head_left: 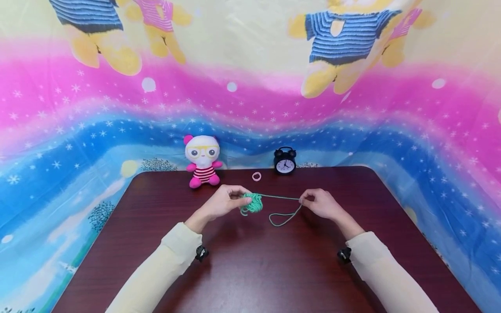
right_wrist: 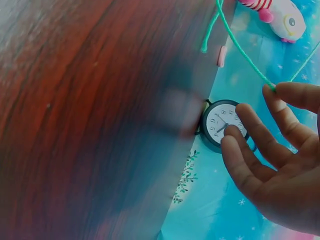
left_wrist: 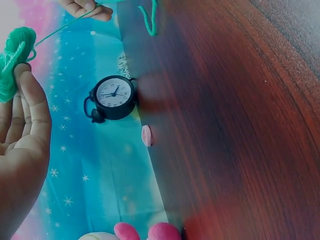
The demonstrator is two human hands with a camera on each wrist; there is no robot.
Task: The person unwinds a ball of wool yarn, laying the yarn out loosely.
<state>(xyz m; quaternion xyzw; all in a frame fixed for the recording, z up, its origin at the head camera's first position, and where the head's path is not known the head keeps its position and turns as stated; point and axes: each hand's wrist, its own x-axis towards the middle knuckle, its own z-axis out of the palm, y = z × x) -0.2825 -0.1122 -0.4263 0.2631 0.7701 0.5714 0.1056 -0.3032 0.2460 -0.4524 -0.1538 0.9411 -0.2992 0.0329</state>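
Note:
A small bundle of green yarn point(head_left: 253, 202) is pinched between the thumb and fingers of my left hand point(head_left: 225, 202), above the table's middle. From the bundle a single strand point(head_left: 279, 197) runs taut across to my right hand point(head_left: 320, 203), whose thumb and index finger point(right_wrist: 300, 95) pinch it. Past that pinch the loose yarn point(head_left: 279, 224) droops in a loop between the hands. In the right wrist view the other fingers of that hand are spread and bent. The left wrist view shows the bundle point(left_wrist: 17, 57) held at the fingertips.
A panda plush point(head_left: 203, 161) in pink and white sits at the table's back left. A black alarm clock point(head_left: 285, 161) stands at the back edge, with a pink ring-shaped band point(head_left: 256, 176) between them. Behind the dark wooden table point(head_left: 250, 269) hangs a printed cloth point(head_left: 250, 100).

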